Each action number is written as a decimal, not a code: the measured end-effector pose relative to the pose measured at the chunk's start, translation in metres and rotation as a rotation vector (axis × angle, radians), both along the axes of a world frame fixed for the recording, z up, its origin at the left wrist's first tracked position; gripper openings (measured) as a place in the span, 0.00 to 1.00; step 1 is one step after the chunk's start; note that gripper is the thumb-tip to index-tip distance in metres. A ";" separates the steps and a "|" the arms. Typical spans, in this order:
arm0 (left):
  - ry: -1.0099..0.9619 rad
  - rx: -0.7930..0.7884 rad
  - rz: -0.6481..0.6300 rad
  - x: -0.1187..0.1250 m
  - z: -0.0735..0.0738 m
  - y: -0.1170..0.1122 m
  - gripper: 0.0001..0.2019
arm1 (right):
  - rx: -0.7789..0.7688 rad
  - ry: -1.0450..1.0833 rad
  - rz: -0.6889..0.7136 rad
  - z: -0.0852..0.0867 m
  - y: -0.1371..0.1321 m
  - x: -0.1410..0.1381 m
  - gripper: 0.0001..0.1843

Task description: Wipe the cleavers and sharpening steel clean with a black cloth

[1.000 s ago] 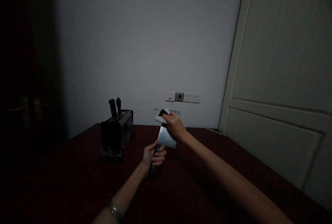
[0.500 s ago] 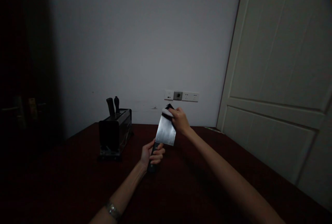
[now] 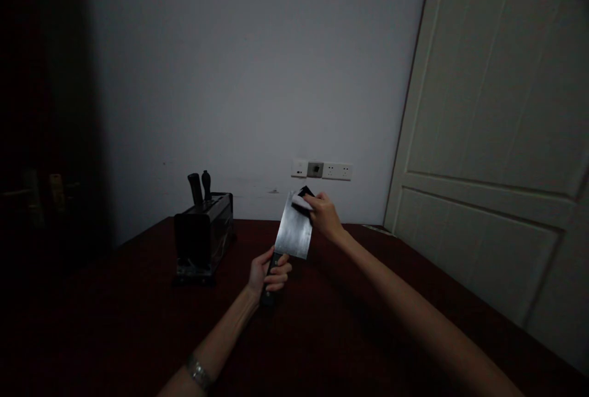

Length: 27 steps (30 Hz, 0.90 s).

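A cleaver (image 3: 293,230) with a broad, shiny blade is held up above the table, tilted with its far end leaning slightly right. My left hand (image 3: 269,271) is wrapped round its black handle. In my right hand (image 3: 326,214) is a small black-and-white cloth (image 3: 301,202), pinched and pressed on the upper right part of the blade. The cloth hides the blade's far right corner. Whether it is folded cloth or a pad is hard to make out in the dim light.
A black knife block (image 3: 202,231) stands on the dark red table (image 3: 322,335) to the left, with two dark handles (image 3: 200,187) sticking up from it. Wall sockets (image 3: 337,170) sit behind my hands. A pale panelled door (image 3: 488,139) borders the right side.
My right hand has moved the cloth slightly right and down, toward the blade's right edge, uncovering its upper left corner. The left hand keeps the cleaver almost still.
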<state>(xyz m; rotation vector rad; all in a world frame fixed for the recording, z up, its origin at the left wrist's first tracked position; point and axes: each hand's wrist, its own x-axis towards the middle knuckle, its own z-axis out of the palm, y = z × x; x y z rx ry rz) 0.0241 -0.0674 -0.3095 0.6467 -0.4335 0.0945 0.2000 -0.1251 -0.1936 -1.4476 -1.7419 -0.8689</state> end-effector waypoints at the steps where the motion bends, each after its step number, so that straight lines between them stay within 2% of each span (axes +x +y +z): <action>1: -0.001 -0.006 0.007 0.000 0.000 0.000 0.15 | -0.009 -0.018 0.018 -0.005 -0.002 -0.003 0.18; 4: -0.007 -0.026 0.032 -0.002 0.001 0.000 0.15 | -0.080 -0.124 0.134 -0.029 -0.010 -0.019 0.20; 6: -0.014 -0.034 0.034 -0.003 0.002 -0.001 0.14 | -0.103 -0.175 0.190 -0.036 -0.013 -0.023 0.22; 8: -0.015 -0.036 0.020 -0.003 0.002 -0.001 0.15 | -0.078 -0.147 0.169 -0.026 -0.011 -0.015 0.22; 11: -0.008 -0.039 0.000 -0.002 0.002 -0.001 0.15 | -0.002 -0.017 0.052 0.002 -0.004 0.005 0.20; 13: -0.006 -0.045 0.001 -0.002 0.002 -0.001 0.15 | 0.026 0.021 0.022 0.008 -0.003 0.010 0.20; 15: -0.012 -0.056 0.015 -0.003 0.003 0.000 0.15 | 0.008 -0.006 0.070 -0.006 -0.008 0.002 0.20; 18: -0.018 -0.067 0.042 -0.004 0.003 0.002 0.15 | -0.067 -0.109 0.227 -0.042 -0.022 -0.022 0.25; 20: -0.015 -0.065 0.048 -0.005 0.003 0.002 0.16 | -0.095 -0.156 0.288 -0.053 -0.026 -0.031 0.27; 22: -0.010 -0.057 0.034 -0.005 0.004 0.002 0.16 | -0.090 -0.139 0.262 -0.042 -0.023 -0.029 0.26; 25: -0.002 -0.046 0.001 -0.006 0.005 0.000 0.15 | -0.025 -0.026 0.113 -0.006 -0.010 -0.013 0.21; 27: 0.004 -0.048 -0.005 -0.006 0.006 -0.001 0.15 | 0.002 0.016 0.048 0.009 -0.003 -0.007 0.19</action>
